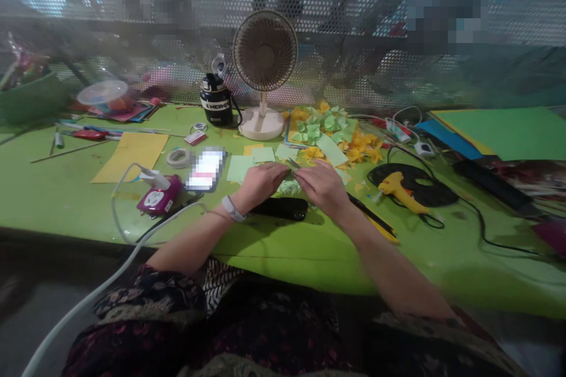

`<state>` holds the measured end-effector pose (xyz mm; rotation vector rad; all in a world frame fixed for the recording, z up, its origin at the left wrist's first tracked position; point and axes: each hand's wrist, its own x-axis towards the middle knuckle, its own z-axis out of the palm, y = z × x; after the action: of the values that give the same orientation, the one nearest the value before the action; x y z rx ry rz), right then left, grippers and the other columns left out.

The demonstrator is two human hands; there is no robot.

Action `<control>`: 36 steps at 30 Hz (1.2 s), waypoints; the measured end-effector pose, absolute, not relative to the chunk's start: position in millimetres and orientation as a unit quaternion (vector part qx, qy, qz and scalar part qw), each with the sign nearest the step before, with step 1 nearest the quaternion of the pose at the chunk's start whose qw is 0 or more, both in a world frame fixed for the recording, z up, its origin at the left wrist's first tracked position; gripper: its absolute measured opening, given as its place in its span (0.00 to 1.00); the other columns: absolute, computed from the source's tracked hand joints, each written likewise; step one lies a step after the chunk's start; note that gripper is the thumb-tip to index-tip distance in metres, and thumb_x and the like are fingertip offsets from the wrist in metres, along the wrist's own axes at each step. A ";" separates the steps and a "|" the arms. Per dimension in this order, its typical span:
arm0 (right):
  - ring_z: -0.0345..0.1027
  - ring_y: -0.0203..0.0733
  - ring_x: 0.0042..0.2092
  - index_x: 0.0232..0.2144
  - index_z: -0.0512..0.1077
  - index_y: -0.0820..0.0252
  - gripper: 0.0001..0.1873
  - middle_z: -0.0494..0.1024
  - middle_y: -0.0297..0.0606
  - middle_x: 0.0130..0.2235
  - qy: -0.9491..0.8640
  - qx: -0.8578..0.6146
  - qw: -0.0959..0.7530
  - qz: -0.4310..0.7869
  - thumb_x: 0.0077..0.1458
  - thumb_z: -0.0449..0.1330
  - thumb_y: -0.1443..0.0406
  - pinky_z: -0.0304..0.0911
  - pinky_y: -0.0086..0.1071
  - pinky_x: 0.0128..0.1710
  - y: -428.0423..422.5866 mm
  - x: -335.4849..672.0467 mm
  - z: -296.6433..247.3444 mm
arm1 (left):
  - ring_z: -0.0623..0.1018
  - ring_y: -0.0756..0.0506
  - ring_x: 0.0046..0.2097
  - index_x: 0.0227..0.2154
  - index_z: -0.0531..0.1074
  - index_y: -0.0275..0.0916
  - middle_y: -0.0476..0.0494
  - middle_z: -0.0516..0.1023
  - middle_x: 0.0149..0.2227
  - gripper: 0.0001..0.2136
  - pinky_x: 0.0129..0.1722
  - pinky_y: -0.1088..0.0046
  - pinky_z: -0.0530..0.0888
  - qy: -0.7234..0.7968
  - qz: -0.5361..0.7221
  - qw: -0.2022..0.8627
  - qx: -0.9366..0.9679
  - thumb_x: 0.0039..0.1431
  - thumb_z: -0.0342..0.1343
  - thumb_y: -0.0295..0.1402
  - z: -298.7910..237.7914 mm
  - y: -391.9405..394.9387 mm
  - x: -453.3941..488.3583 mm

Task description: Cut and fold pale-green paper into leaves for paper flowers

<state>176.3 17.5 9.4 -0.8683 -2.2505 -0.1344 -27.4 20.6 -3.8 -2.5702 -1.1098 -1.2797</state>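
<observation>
My left hand (pixel 264 181) and my right hand (pixel 323 184) meet over the middle of the table, fingertips pinched together. Between them shows the pointed tip of a small piece of green paper (pixel 292 163); the fingers hide most of it. Green paper scraps (pixel 288 187) lie just below the fingers. A black stapler-like object (pixel 283 208) rests under my left wrist. Pale green paper squares (pixel 239 168) are spread beside my left hand. Beyond my right hand are a loose green sheet (pixel 331 149) and a heap of green paper flowers (pixel 325 123) and yellow paper flowers (pixel 363 147).
Behind stand a fan (pixel 265 53) and a black bottle (pixel 216 103). At left are a phone (pixel 206 168), tape roll (pixel 178 158) and purple power adapter (pixel 160 197) with cables. At right are a yellow glue gun (pixel 404 193), a black-and-yellow tool (pixel 374 218) and coloured sheets (pixel 504 132).
</observation>
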 end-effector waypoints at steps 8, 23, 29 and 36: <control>0.77 0.45 0.40 0.38 0.78 0.56 0.12 0.84 0.40 0.39 -0.863 -0.342 0.370 -0.039 0.65 0.53 0.63 0.61 0.50 0.56 16.5 175.0 7.9 | 0.82 0.48 0.38 0.42 0.75 0.38 0.40 0.83 0.41 0.11 0.38 0.73 0.78 -0.359 -0.398 0.082 -0.840 0.68 0.48 0.32 -3.1 18.0 -26.8; 0.76 0.47 0.39 0.37 0.77 0.56 0.10 0.83 0.40 0.37 -0.825 -0.395 0.401 -0.050 0.59 0.55 0.65 0.61 0.50 0.56 10.1 166.9 1.2 | 0.80 0.43 0.49 0.46 0.72 0.35 0.36 0.80 0.48 0.12 0.51 0.61 0.77 -0.319 -0.349 0.170 -0.865 0.66 0.45 0.24 -0.2 11.5 -23.9; 0.76 0.46 0.41 0.38 0.76 0.57 0.10 0.83 0.42 0.40 -0.822 -0.389 0.401 -0.114 0.62 0.54 0.66 0.55 0.51 0.61 6.8 167.0 3.5 | 0.81 0.44 0.46 0.45 0.73 0.36 0.38 0.81 0.47 0.11 0.45 0.66 0.79 -0.343 -0.376 0.130 -0.851 0.66 0.48 0.26 -4.2 11.5 -21.9; 0.76 0.47 0.44 0.42 0.77 0.56 0.12 0.82 0.43 0.45 -0.828 -0.388 0.380 -0.141 0.62 0.54 0.66 0.55 0.55 0.62 6.7 166.4 1.3 | 0.82 0.44 0.43 0.45 0.74 0.37 0.38 0.82 0.44 0.10 0.40 0.68 0.80 -0.361 -0.419 0.076 -0.830 0.67 0.50 0.30 -5.4 10.2 -20.8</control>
<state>166.4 6.7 1.3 -0.9900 -2.1138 -0.3597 -20.8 10.2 -5.4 -2.4875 -1.0823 -1.2554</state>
